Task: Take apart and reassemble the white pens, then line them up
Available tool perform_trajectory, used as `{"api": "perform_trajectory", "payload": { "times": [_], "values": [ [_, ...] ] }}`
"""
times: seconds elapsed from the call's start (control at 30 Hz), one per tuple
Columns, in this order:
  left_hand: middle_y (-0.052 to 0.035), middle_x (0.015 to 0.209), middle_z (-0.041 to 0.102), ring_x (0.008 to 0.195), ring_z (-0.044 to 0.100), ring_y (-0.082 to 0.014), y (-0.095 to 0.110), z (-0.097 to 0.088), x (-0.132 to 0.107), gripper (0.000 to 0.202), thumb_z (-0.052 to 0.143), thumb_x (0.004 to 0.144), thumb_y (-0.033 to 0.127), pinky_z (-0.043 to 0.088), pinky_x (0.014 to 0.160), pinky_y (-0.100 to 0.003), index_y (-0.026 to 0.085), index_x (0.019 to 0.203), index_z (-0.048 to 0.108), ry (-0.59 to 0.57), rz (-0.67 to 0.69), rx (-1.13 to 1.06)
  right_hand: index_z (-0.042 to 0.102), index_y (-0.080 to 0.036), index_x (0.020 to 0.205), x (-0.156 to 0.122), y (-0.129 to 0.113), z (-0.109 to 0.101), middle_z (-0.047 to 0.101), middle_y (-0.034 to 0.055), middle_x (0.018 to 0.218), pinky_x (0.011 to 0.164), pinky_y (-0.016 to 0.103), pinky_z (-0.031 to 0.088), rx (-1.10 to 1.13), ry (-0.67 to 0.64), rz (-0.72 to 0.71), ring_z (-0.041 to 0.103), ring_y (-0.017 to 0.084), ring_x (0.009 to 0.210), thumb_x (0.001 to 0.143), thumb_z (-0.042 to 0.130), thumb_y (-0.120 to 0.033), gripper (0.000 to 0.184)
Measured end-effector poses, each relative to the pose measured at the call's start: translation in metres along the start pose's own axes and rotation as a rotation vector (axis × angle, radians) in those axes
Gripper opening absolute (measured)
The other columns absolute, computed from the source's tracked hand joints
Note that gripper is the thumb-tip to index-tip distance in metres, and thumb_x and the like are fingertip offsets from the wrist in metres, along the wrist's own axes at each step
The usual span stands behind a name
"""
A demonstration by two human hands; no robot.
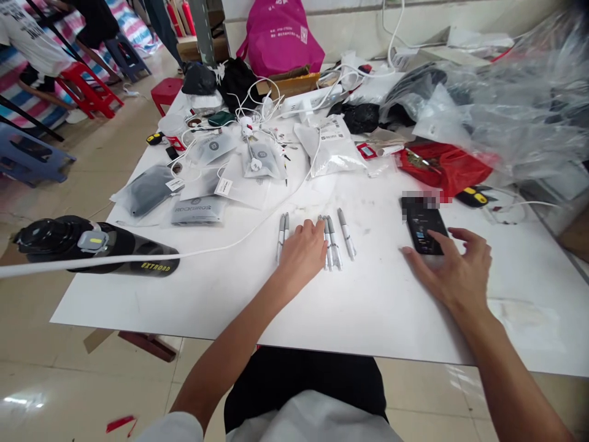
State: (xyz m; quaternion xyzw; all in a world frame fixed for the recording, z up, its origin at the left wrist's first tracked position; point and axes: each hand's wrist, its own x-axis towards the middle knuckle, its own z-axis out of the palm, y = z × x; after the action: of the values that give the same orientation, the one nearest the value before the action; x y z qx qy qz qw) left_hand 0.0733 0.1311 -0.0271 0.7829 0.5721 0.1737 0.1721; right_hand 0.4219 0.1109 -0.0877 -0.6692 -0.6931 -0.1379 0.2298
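Several silver-grey marker pens lie side by side on the white table. My left hand is over the row, its fingers curled and pressed together around the pens beneath it; the hand hides part of them. One marker pen rests a little apart on the right. My right hand is open with its fingers spread, and the index fingertip touches the lit screen of a black phone. The phone lies flat on the table.
A black bottle lies at the left, with a white cable crossing it. Bagged goods, a white parcel and tangled cables are farther back. A red bag and clear plastic fill the back right. People sit at far left.
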Motion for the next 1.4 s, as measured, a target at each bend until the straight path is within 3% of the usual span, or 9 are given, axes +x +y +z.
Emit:
{"api": "perform_trajectory", "payload": {
  "times": [0.2,0.47,0.57,0.73,0.9,1.2,1.4],
  "values": [
    [-0.0145,0.107,0.066,0.098,0.072,-0.0318,0.009,0.0,0.006,0.021,0.055,0.101,0.018,0.054,0.073,-0.037,0.018,0.122,0.055,-0.065,-0.072,0.022,0.063,-0.021,0.146,0.008,-0.004,0.008,0.051,0.0216,0.147,0.103,0.056,0.044,-0.009,-0.002,0.019,0.051,0.039,0.126,0.088,0.064,-0.077,0.08],
    [-0.0155,0.099,0.07,0.094,0.074,-0.0341,0.015,-0.007,0.011,0.015,0.063,0.095,0.015,0.056,0.075,-0.042,0.016,0.11,0.059,-0.105,-0.203,-0.04,0.068,-0.017,0.138,0.007,-0.007,0.006,0.052,0.0232,0.145,0.104,0.056,0.045,-0.005,0.007,0.039,0.053,0.039,0.126,0.089,0.061,-0.08,0.079],
    [-0.0116,0.098,0.07,0.091,0.073,-0.0291,0.012,-0.023,0.001,0.012,0.062,0.094,0.012,0.057,0.079,-0.042,0.018,0.104,0.062,-0.007,-0.189,-0.232,0.065,-0.016,0.14,0.008,-0.009,0.004,0.052,0.0242,0.144,0.104,0.056,0.045,0.002,0.007,0.059,0.053,0.039,0.126,0.088,0.06,-0.081,0.083],
    [-0.0055,0.108,0.071,0.093,0.07,-0.0168,0.014,-0.058,-0.031,0.009,0.067,0.1,0.022,0.059,0.09,-0.034,0.022,0.108,0.068,0.307,0.161,-0.854,0.065,-0.019,0.135,0.007,-0.01,0.004,0.056,0.0226,0.141,0.102,0.052,0.046,0.002,0.043,0.051,0.054,0.037,0.126,0.088,0.059,-0.082,0.079],
    [-0.0072,0.114,0.072,0.101,0.07,-0.0175,0.017,-0.073,-0.047,0.013,0.072,0.1,0.027,0.058,0.092,-0.032,0.023,0.112,0.073,0.421,0.252,-1.03,0.063,-0.02,0.134,0.006,-0.01,0.006,0.056,0.0223,0.142,0.103,0.052,0.044,0.028,0.045,0.078,0.053,0.037,0.127,0.088,0.058,-0.08,0.076],
    [-0.0098,0.117,0.078,0.112,0.075,-0.0223,0.01,-0.071,-0.037,0.018,0.075,0.099,0.036,0.057,0.097,-0.035,0.02,0.106,0.071,0.358,0.166,-1.23,0.065,-0.021,0.132,-0.002,-0.016,-0.01,0.056,0.0239,0.142,0.097,0.054,0.044,0.013,0.06,0.099,0.054,0.04,0.125,0.091,0.064,-0.071,0.065],
    [-0.0104,0.108,0.083,0.107,0.079,-0.0257,0.009,-0.07,-0.023,0.031,0.082,0.093,0.044,0.06,0.091,-0.037,0.02,0.105,0.067,0.283,0.127,-1.408,0.072,-0.023,0.123,-0.017,-0.006,-0.01,0.061,0.0237,0.14,0.093,0.056,0.045,-0.055,0.108,0.147,0.057,0.043,0.124,0.086,0.066,-0.074,0.063]
  ]
}}
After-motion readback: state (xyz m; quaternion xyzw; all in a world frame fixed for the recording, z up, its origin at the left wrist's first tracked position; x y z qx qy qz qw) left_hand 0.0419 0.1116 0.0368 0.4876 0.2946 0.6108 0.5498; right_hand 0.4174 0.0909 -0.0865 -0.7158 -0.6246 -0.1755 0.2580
